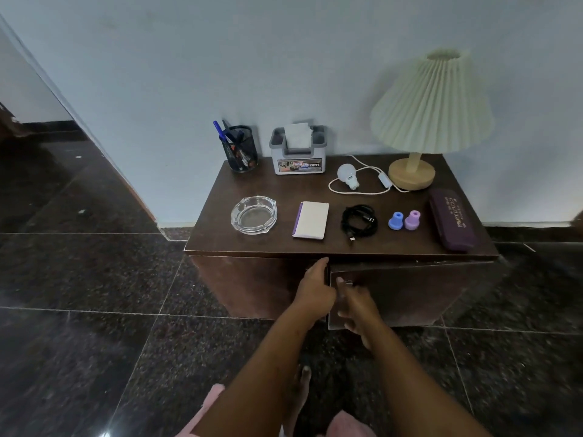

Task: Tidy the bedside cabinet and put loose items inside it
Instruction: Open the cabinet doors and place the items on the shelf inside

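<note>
Yanking could jolt the cabinet [277,184] and slide the glasses case [451,219] off its front corner; left hand [315,287] hooks the left door [258,285] edge, right hand [356,305] grip unreadable.

Dark brown cabinet [284,190], cream pleated lampshade [432,105], purple case [451,219]

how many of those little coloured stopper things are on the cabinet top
2. A blue one and a purple one, side by side between the black cable and the purple glasses case. More could be inside the cabinet, which is not visible.
</note>
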Tool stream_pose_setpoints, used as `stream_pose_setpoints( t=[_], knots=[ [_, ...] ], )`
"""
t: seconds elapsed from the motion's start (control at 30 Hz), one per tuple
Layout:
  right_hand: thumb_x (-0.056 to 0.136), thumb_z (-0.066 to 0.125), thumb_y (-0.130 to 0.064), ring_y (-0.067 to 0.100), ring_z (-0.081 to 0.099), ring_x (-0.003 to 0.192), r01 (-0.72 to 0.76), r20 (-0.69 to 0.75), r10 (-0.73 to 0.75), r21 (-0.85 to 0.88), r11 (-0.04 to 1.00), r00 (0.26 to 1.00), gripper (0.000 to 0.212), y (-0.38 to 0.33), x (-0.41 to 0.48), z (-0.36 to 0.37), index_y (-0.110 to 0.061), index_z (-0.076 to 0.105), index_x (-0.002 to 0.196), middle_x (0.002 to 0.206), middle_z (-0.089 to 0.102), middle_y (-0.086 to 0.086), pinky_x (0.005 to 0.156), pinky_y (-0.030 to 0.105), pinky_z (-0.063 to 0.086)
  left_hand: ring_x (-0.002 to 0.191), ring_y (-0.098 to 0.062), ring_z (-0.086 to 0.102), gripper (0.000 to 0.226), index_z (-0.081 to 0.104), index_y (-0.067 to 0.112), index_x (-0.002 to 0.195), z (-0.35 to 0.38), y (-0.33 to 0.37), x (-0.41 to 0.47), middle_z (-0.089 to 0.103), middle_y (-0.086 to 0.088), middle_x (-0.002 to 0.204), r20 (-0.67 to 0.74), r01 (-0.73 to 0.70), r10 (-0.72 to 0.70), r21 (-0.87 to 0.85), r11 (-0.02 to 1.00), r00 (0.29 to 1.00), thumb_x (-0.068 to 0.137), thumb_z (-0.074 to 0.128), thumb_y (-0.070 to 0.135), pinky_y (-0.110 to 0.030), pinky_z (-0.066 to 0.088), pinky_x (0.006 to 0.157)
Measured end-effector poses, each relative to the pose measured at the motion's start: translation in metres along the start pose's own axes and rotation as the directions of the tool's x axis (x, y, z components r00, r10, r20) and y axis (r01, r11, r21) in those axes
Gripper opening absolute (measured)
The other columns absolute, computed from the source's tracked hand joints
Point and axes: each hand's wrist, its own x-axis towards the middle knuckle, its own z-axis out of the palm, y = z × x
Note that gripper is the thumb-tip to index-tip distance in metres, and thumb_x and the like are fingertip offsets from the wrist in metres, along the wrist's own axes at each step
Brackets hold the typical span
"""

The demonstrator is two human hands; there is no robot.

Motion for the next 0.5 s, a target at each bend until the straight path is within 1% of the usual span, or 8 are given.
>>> stream_pose_setpoints(
  t=[0.1, 0.17, 0.23, 0.3, 0.33, 0.43, 0.47, 0.5],
  knots=[
    [0.073, 0.054, -0.073, 0.017, 0.06, 0.085, 0.0, 0.017, 0.002, -0.1, 0.995, 1.0, 0.057, 0.007, -0.013, -0.016, -0.03, 0.05, 0.11, 0.113, 0.056, -0.002, 0.052, 0.022, 0.041, 0.126, -0.025, 0.047, 0.058, 0.044, 0.016, 0.138, 0.004, -0.003, -0.006, 0.048, -0.011, 0.139, 0.077, -0.019, 0.018, 0.024, 1.0, 0.997, 0.084, 0.046, -0.006, -0.034, 0.04, 0.106],
    [0.069, 0.05, -0.079, 0.019, 0.062, 0.086, -0.018, -0.016, 0.015, -0.17, 0.985, 1.0, 0.06, 0.012, -0.021, -0.025, -0.028, 0.055, 0.099, 0.108, 0.059, -0.001, 0.05, 0.021, 0.041, 0.116, -0.024, 0.056, 0.046, 0.056, 0.014, 0.127, 0.005, -0.006, -0.009, 0.06, -0.01, 0.126, 0.105, -0.049, 0.037, 0.113, 0.992, 0.994, 0.085, 0.047, -0.003, -0.031, 0.046, 0.099],
    [0.065, 0.053, -0.081, 0.023, 0.063, 0.088, -0.016, -0.066, 0.004, -0.181, 0.983, 0.998, 0.066, 0.016, -0.028, -0.033, -0.022, 0.062, 0.095, 0.105, 0.063, 0.001, 0.052, 0.024, 0.049, 0.104, -0.021, 0.062, 0.037, 0.066, 0.016, 0.114, 0.006, -0.008, -0.014, 0.068, -0.007, 0.111, 0.156, -0.07, 0.046, 0.158, 0.985, 0.987, 0.085, 0.049, 0.001, -0.029, 0.051, 0.09],
    [0.063, 0.064, -0.074, 0.025, 0.064, 0.089, 0.015, -0.164, -0.036, -0.132, 0.991, 0.986, 0.074, 0.016, -0.037, -0.039, -0.015, 0.062, 0.107, 0.106, 0.065, 0.006, 0.062, 0.034, 0.058, 0.096, -0.017, 0.064, 0.034, 0.071, 0.02, 0.107, 0.006, -0.009, -0.019, 0.07, -0.005, 0.105, 0.213, -0.076, 0.034, 0.193, 0.978, 0.976, 0.085, 0.05, 0.004, -0.026, 0.051, 0.084],
    [0.063, 0.069, -0.068, 0.026, 0.064, 0.09, 0.04, -0.236, -0.07, -0.13, 0.991, 0.969, 0.077, 0.015, -0.042, -0.042, -0.012, 0.057, 0.115, 0.107, 0.064, 0.007, 0.067, 0.035, 0.058, 0.095, -0.017, 0.063, 0.035, 0.071, 0.021, 0.107, 0.006, -0.01, -0.021, 0.071, -0.004, 0.105, 0.231, -0.066, 0.018, 0.202, 0.977, 0.973, 0.087, 0.049, 0.004, -0.026, 0.05, 0.083],
    [0.069, 0.076, -0.047, 0.034, 0.06, 0.101, 0.064, -0.459, -0.161, -0.219, 0.974, 0.874, 0.08, 0.007, -0.051, -0.052, -0.007, 0.037, 0.126, 0.117, 0.059, 0.015, 0.073, 0.032, 0.045, 0.101, -0.023, 0.065, 0.035, 0.071, 0.015, 0.109, 0.01, -0.013, -0.029, 0.07, -0.009, 0.11, 0.281, 0.019, -0.054, 0.126, 0.992, 0.958, 0.089, 0.047, 0.0, -0.032, 0.051, 0.087],
    [0.073, 0.076, -0.039, 0.035, 0.059, 0.104, 0.06, -0.495, -0.169, -0.229, 0.972, 0.852, 0.08, 0.004, -0.053, -0.054, -0.007, 0.032, 0.131, 0.121, 0.058, 0.017, 0.075, 0.032, 0.043, 0.098, -0.022, 0.066, 0.034, 0.07, 0.012, 0.11, 0.011, -0.013, -0.032, 0.07, -0.012, 0.11, 0.317, 0.053, -0.081, 0.097, 0.994, 0.945, 0.089, 0.046, -0.002, -0.031, 0.052, 0.083],
    [0.076, 0.074, -0.031, 0.036, 0.058, 0.108, 0.041, -0.517, -0.163, -0.24, 0.97, 0.84, 0.083, 0.001, -0.056, -0.056, -0.008, 0.024, 0.138, 0.124, 0.056, 0.019, 0.078, 0.034, 0.043, 0.09, -0.017, 0.068, 0.034, 0.068, 0.007, 0.111, 0.013, -0.012, -0.037, 0.071, -0.013, 0.105, 0.371, 0.073, -0.099, 0.083, 0.994, 0.923, 0.089, 0.045, -0.004, -0.026, 0.053, 0.074]
  ],
)
